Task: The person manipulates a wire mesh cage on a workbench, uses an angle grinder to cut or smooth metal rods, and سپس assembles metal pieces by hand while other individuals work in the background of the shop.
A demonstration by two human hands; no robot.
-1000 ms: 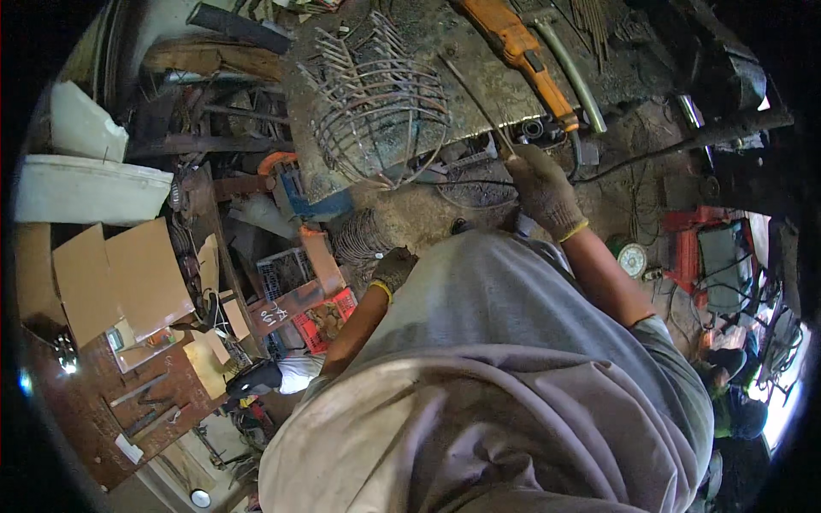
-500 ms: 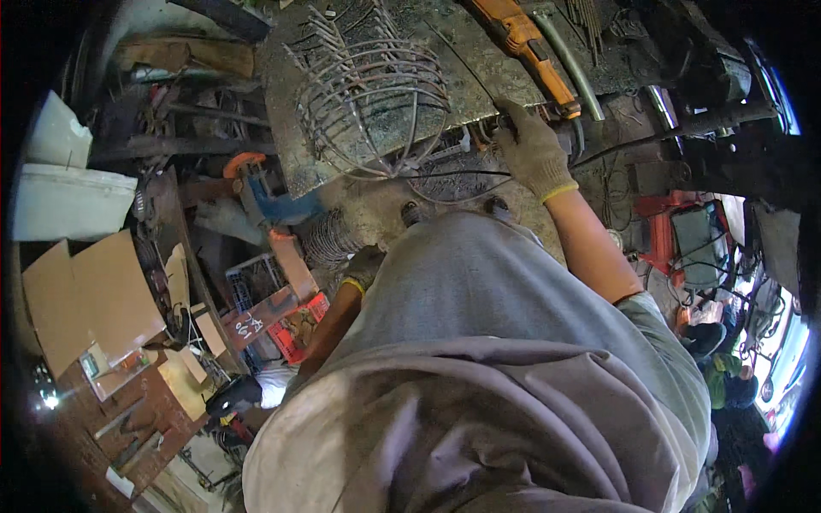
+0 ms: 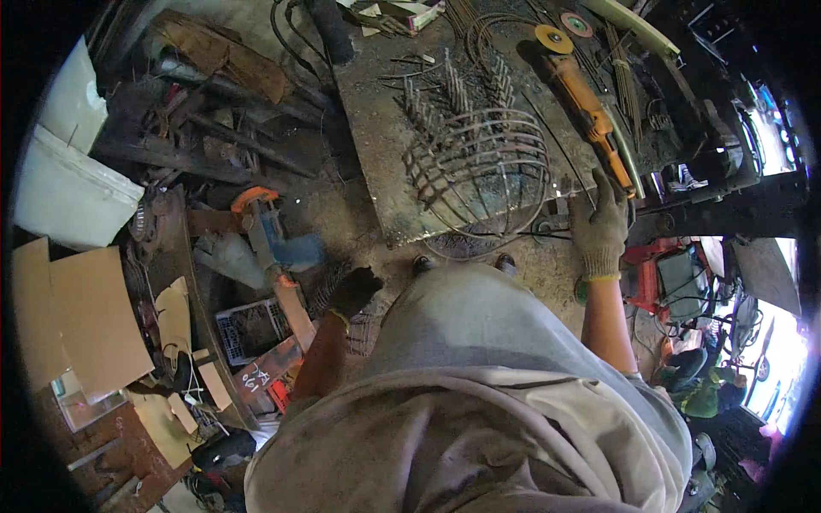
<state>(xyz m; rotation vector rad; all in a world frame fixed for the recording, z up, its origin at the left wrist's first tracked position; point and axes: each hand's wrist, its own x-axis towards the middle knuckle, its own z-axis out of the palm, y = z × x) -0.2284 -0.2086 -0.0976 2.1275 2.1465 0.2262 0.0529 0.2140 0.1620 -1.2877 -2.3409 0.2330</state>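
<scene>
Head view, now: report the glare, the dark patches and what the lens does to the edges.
Head view: daylight washes out the bright opening at right; head view: the left hand looks dark, its fingers hard to separate, while the right hand is lighter and clearer; head view: the fisheye lens leaves a curved black border.

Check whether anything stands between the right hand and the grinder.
Nothing visible does: the right hand is close beside the lower end of the grinder, and the rod lies to its left.
</scene>
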